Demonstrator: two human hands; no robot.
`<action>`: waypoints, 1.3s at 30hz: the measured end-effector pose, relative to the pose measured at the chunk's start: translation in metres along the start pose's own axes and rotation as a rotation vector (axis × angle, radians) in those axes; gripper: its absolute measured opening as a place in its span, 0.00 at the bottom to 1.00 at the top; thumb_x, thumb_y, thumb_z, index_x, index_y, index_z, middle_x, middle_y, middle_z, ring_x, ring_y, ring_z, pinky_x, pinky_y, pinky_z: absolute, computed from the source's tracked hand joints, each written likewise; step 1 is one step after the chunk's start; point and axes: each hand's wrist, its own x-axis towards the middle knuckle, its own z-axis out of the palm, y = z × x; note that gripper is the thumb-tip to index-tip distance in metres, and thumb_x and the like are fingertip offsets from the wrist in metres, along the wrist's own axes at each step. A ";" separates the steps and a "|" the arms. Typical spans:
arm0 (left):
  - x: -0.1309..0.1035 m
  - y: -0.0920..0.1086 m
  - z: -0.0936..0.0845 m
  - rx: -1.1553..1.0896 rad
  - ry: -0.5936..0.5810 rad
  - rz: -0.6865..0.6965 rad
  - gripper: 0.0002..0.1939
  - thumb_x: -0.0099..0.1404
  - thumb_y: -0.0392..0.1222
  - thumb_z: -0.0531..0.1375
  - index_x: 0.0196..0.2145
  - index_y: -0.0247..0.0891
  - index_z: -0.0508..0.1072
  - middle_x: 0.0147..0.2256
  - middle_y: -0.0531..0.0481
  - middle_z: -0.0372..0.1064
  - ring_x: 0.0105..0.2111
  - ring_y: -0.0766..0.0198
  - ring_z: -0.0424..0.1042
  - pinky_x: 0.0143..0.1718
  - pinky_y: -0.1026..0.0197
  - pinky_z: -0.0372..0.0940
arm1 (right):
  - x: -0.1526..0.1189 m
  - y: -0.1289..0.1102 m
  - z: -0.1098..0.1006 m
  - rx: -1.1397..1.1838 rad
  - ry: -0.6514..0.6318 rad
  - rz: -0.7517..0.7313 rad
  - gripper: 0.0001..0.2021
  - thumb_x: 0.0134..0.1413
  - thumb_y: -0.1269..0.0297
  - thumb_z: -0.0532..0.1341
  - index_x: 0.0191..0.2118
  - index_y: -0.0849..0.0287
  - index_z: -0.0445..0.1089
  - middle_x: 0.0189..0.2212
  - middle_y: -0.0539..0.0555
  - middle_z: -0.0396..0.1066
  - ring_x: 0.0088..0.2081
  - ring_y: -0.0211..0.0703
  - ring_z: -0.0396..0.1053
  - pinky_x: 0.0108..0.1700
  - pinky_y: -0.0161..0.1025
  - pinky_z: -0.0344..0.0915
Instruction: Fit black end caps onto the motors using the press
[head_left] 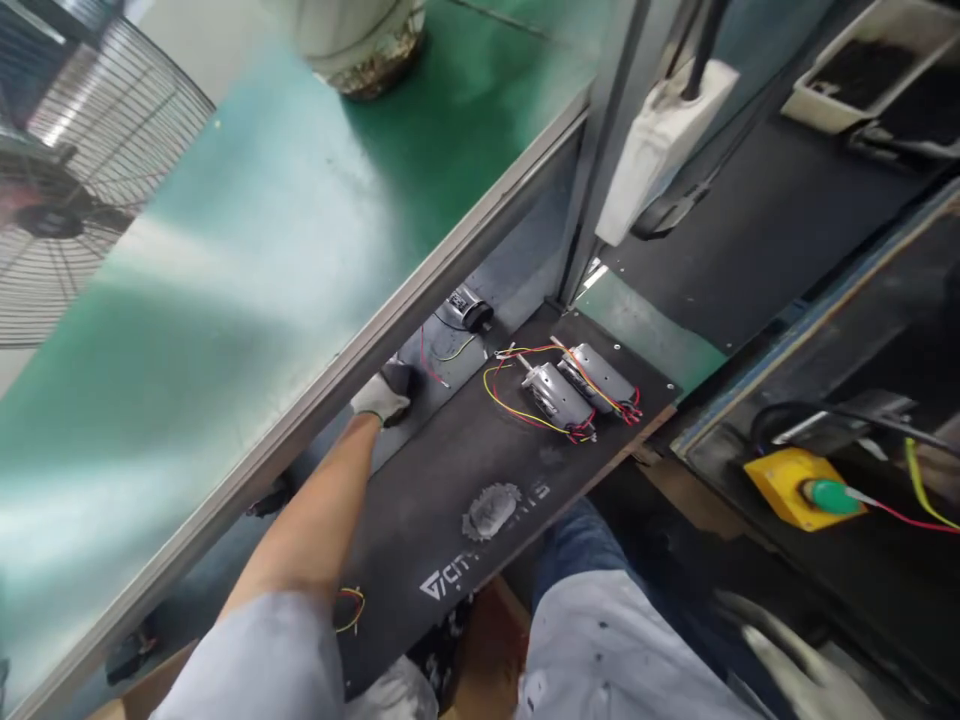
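Note:
My left hand point(382, 396), in a pale glove, reaches onto the grey metal surface beyond the black board and is closed round a dark part that I cannot make out. My right hand point(806, 665), also gloved, is blurred at the lower right, its fingers stretched out and apart. Two silver motors point(559, 396) point(600, 378) with red and yellow wires lie side by side on the black board point(442, 455). Another motor point(470, 309) with a black end and loose wires lies on the metal surface, beyond my left hand.
A metal rail point(330, 370) runs diagonally beyond the board. A white power strip point(667, 150) hangs at the upper right. On the right is a yellow box point(799, 488) with a green button. A fan point(90, 150) stands at the upper left.

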 end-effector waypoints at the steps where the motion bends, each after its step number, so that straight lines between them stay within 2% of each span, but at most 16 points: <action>1: -0.009 0.000 0.005 0.064 -0.010 -0.008 0.40 0.38 0.47 0.81 0.48 0.35 0.74 0.57 0.26 0.72 0.65 0.26 0.65 0.55 0.40 0.69 | -0.005 -0.007 -0.004 0.011 -0.016 -0.002 0.18 0.45 0.43 0.63 0.38 0.41 0.84 0.44 0.58 0.84 0.51 0.70 0.80 0.49 0.59 0.82; 3: -0.026 0.002 0.016 0.137 -0.046 0.002 0.42 0.35 0.44 0.81 0.48 0.36 0.73 0.60 0.26 0.70 0.67 0.25 0.62 0.59 0.40 0.65 | -0.015 -0.016 -0.014 0.039 -0.055 -0.028 0.18 0.45 0.46 0.64 0.40 0.42 0.84 0.48 0.56 0.83 0.55 0.68 0.78 0.54 0.57 0.80; 6: -0.043 0.013 0.028 0.164 -0.108 0.033 0.40 0.43 0.50 0.79 0.51 0.39 0.72 0.58 0.31 0.74 0.63 0.33 0.69 0.60 0.44 0.63 | -0.027 -0.010 -0.028 0.063 0.002 -0.106 0.15 0.45 0.47 0.63 0.36 0.41 0.84 0.48 0.56 0.83 0.53 0.68 0.79 0.51 0.55 0.81; 8: -0.047 0.023 0.028 0.146 -0.132 0.029 0.40 0.45 0.53 0.78 0.52 0.38 0.71 0.55 0.32 0.76 0.61 0.34 0.70 0.59 0.45 0.63 | -0.032 0.004 -0.033 0.060 0.057 -0.138 0.17 0.47 0.45 0.62 0.36 0.45 0.84 0.47 0.59 0.83 0.52 0.68 0.80 0.52 0.53 0.81; 10: -0.054 0.034 0.022 0.093 -0.155 0.012 0.39 0.46 0.54 0.77 0.52 0.35 0.72 0.53 0.31 0.77 0.59 0.33 0.71 0.57 0.46 0.65 | -0.033 0.018 -0.036 0.059 0.035 -0.131 0.21 0.50 0.43 0.61 0.39 0.51 0.84 0.48 0.62 0.82 0.54 0.67 0.79 0.58 0.53 0.78; 13: -0.088 0.045 0.014 -0.063 -0.242 0.015 0.39 0.53 0.60 0.71 0.55 0.30 0.73 0.49 0.34 0.79 0.51 0.41 0.76 0.50 0.50 0.69 | -0.037 0.019 -0.042 0.091 -0.052 -0.100 0.27 0.53 0.40 0.61 0.46 0.56 0.82 0.54 0.64 0.80 0.59 0.68 0.75 0.65 0.56 0.71; 16: -0.159 0.052 0.014 -0.236 -0.406 0.071 0.43 0.59 0.66 0.64 0.59 0.29 0.71 0.46 0.38 0.80 0.42 0.48 0.78 0.44 0.53 0.72 | -0.050 -0.015 -0.057 0.207 -0.104 -0.108 0.30 0.57 0.37 0.60 0.53 0.56 0.80 0.59 0.63 0.77 0.63 0.66 0.72 0.69 0.56 0.66; 19: -0.250 0.073 0.015 -0.386 -0.688 0.179 0.39 0.60 0.66 0.64 0.58 0.32 0.74 0.47 0.40 0.80 0.43 0.49 0.78 0.47 0.53 0.72 | -0.065 -0.075 -0.076 0.365 -0.167 -0.207 0.29 0.64 0.39 0.60 0.58 0.56 0.77 0.62 0.62 0.74 0.64 0.61 0.71 0.70 0.56 0.64; 22: -0.335 0.116 0.016 -0.488 -1.134 0.295 0.31 0.62 0.57 0.68 0.56 0.35 0.76 0.49 0.41 0.79 0.47 0.49 0.76 0.51 0.53 0.69 | -0.068 -0.127 -0.090 0.553 -0.316 -0.348 0.28 0.63 0.42 0.64 0.59 0.57 0.76 0.60 0.63 0.76 0.60 0.59 0.74 0.67 0.55 0.67; 24: -0.383 0.151 0.023 -0.453 -1.349 0.378 0.29 0.60 0.54 0.71 0.54 0.35 0.76 0.48 0.42 0.78 0.47 0.49 0.75 0.51 0.54 0.68 | -0.066 -0.139 -0.100 0.705 -0.453 -0.421 0.29 0.60 0.43 0.68 0.60 0.57 0.76 0.59 0.62 0.76 0.59 0.56 0.74 0.64 0.52 0.69; 26: -0.425 0.183 0.038 -0.394 -1.473 0.470 0.28 0.58 0.52 0.73 0.51 0.34 0.77 0.48 0.43 0.78 0.48 0.49 0.73 0.52 0.54 0.66 | -0.066 -0.128 -0.113 0.828 -0.539 -0.439 0.27 0.57 0.46 0.72 0.56 0.59 0.78 0.52 0.60 0.80 0.52 0.53 0.77 0.57 0.48 0.72; 27: -0.445 0.196 0.047 -0.366 -1.506 0.507 0.28 0.57 0.52 0.73 0.51 0.34 0.77 0.47 0.43 0.77 0.48 0.50 0.73 0.53 0.55 0.65 | -0.068 -0.116 -0.121 0.882 -0.537 -0.419 0.25 0.54 0.47 0.73 0.51 0.61 0.80 0.46 0.59 0.82 0.47 0.50 0.78 0.53 0.46 0.73; 29: -0.481 0.216 0.069 -0.304 -1.542 0.556 0.27 0.57 0.52 0.74 0.50 0.35 0.77 0.46 0.45 0.77 0.48 0.51 0.72 0.52 0.56 0.64 | -0.077 -0.082 -0.136 0.977 -0.438 -0.344 0.21 0.50 0.50 0.75 0.43 0.62 0.82 0.36 0.56 0.82 0.37 0.45 0.76 0.44 0.41 0.72; 32: -0.528 0.234 0.102 -0.193 -1.569 0.598 0.27 0.58 0.51 0.74 0.50 0.35 0.76 0.46 0.46 0.77 0.45 0.54 0.71 0.49 0.57 0.64 | -0.095 -0.023 -0.155 1.052 -0.200 -0.273 0.19 0.47 0.52 0.77 0.38 0.63 0.82 0.32 0.55 0.80 0.33 0.42 0.73 0.38 0.37 0.68; 34: -0.557 0.242 0.121 -0.123 -1.588 0.613 0.27 0.58 0.52 0.74 0.49 0.35 0.75 0.45 0.46 0.77 0.44 0.55 0.72 0.47 0.58 0.64 | -0.106 0.015 -0.167 1.071 -0.090 -0.252 0.19 0.48 0.50 0.76 0.35 0.63 0.82 0.31 0.55 0.80 0.33 0.42 0.72 0.37 0.37 0.67; 39: -0.624 0.259 0.165 0.011 -1.604 0.647 0.27 0.57 0.53 0.74 0.48 0.34 0.76 0.44 0.45 0.78 0.45 0.53 0.73 0.50 0.56 0.65 | -0.122 0.094 -0.193 1.191 0.008 -0.223 0.21 0.50 0.47 0.75 0.33 0.63 0.80 0.31 0.55 0.79 0.33 0.43 0.72 0.37 0.37 0.67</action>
